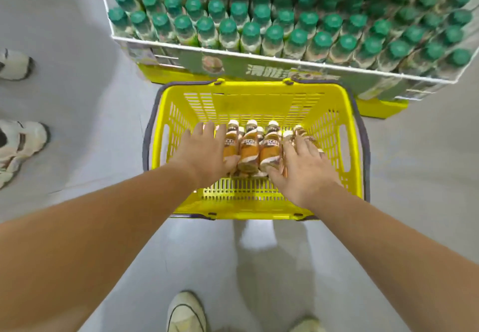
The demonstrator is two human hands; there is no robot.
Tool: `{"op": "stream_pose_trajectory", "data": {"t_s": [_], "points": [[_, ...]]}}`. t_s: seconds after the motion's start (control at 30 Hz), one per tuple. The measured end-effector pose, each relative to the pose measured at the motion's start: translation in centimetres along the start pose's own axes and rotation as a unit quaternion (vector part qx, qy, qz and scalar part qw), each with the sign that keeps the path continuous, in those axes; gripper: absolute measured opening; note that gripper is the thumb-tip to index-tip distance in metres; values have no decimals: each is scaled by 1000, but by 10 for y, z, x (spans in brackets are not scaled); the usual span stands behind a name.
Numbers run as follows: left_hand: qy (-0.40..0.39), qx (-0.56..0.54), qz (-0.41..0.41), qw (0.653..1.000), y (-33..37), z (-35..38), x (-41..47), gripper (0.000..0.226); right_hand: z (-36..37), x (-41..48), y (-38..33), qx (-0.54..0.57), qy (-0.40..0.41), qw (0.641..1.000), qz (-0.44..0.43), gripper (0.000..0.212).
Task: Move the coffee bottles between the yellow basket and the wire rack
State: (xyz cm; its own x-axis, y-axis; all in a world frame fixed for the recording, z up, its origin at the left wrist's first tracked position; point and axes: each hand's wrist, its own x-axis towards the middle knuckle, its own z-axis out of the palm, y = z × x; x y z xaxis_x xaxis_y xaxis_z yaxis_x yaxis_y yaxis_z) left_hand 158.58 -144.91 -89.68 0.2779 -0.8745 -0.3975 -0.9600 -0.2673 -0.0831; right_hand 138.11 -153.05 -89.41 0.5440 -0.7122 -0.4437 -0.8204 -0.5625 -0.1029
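Note:
A yellow basket [334, 135] with dark handles sits on the floor in front of me. Several brown coffee bottles [250, 147] with white caps lie side by side on its bottom. My left hand [207, 150] reaches into the basket, its fingers spread over the leftmost bottles. My right hand [303, 166] lies over the bottles on the right, fingers curled around one of them. Whether either hand has a firm grip is unclear. Beyond the basket stands the white wire rack [181, 46].
The wire rack is packed with several rows of green-capped bottles [274, 33] and rests on a yellow base [381, 107]. Another person's shoes [18, 137] stand at the left. My own shoe [186, 311] is at the bottom on the grey floor.

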Motion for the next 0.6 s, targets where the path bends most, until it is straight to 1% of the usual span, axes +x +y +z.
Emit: {"op": "stream_pose_trajectory", "data": {"t_s": [0.07,0.17,0.23,0.3,0.37,0.43,0.5,0.53,0.6], "points": [[-13,-21,-16,1000,2,24,15,81,20,22,1,31,-23,999,17,81],[-58,-120,-84,988,3,53,41,81,44,56,0,89,-48,993,64,79],[-73,-224,-122,964,2,67,58,73,57,79,0,153,-48,982,99,75],[-84,-292,-135,943,3,79,74,61,69,99,-2,236,-45,962,130,73],[-100,-345,-169,918,3,88,85,64,82,116,-2,297,-40,941,157,69],[-108,-392,-183,895,4,96,91,60,91,126,-2,331,-27,926,181,59],[-105,-430,-194,875,5,101,94,54,95,132,-1,364,-5,911,194,37],[-103,-445,-202,866,5,101,94,52,95,132,0,375,7,905,200,31],[-102,-458,-215,857,5,101,93,51,93,130,2,387,19,899,207,33]]}}
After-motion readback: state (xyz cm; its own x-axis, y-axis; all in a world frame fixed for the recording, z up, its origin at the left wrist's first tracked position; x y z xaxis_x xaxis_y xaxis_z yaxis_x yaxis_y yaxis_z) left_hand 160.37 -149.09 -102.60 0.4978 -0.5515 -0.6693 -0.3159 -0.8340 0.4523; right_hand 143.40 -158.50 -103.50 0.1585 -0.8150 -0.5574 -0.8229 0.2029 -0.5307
